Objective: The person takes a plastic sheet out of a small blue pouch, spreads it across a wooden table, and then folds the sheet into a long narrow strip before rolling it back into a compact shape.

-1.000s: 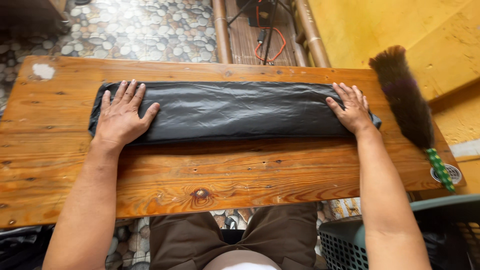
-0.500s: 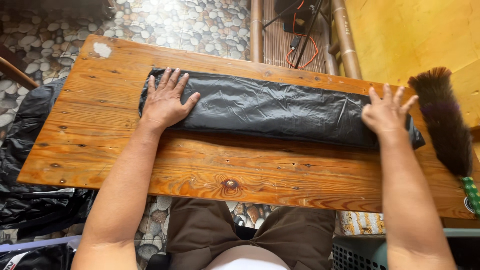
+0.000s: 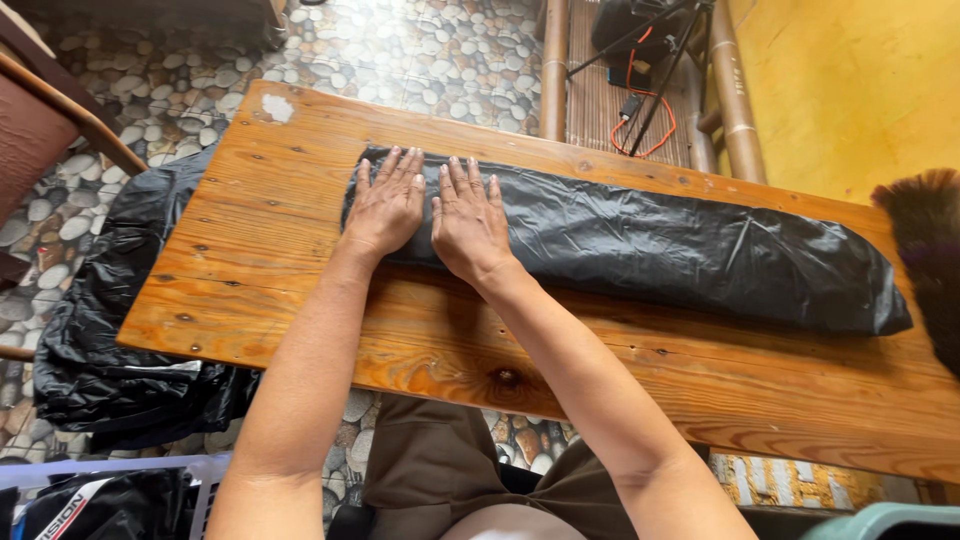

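Head view: the wooden tabletop (image 3: 300, 290) shows bare wood along its near edge and at its left end. A folded black plastic bag (image 3: 660, 245) lies lengthwise along the far edge. The left hand (image 3: 385, 205) and right hand (image 3: 467, 222) press flat, fingers spread, side by side on its left end.

Bright, soft daylight with only weak shadows. The bag (image 3: 640, 245) shows some glare. Picture is sharp; edges bend a little.
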